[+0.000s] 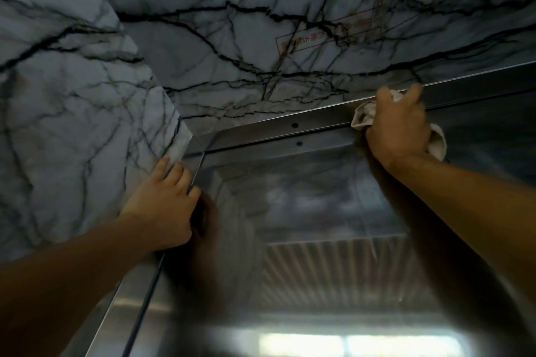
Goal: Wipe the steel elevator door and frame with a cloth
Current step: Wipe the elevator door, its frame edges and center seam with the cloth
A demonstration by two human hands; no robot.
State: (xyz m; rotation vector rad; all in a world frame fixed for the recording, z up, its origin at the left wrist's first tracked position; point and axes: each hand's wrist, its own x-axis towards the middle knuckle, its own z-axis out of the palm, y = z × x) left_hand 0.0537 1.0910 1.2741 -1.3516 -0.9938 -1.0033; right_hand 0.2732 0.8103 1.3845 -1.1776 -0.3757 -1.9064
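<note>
I look steeply up at the top left corner of the steel elevator frame (pixel 261 132). My right hand (pixel 398 127) presses a crumpled pale cloth (pixel 367 114) against the frame's top bar, right of two small holes. Part of the cloth sticks out under the hand on its right side. My left hand (pixel 166 203) rests flat on the left upright of the frame, its fingers spread over the edge where steel meets marble. Below the frame, the shiny steel door (pixel 304 240) reflects both arms and a slatted ceiling.
White marble wall (pixel 72 124) with dark veins surrounds the frame on the left and above. A faint red-outlined label (pixel 327 35) sits on the marble over the top bar. A bright window reflection shows at the door's bottom.
</note>
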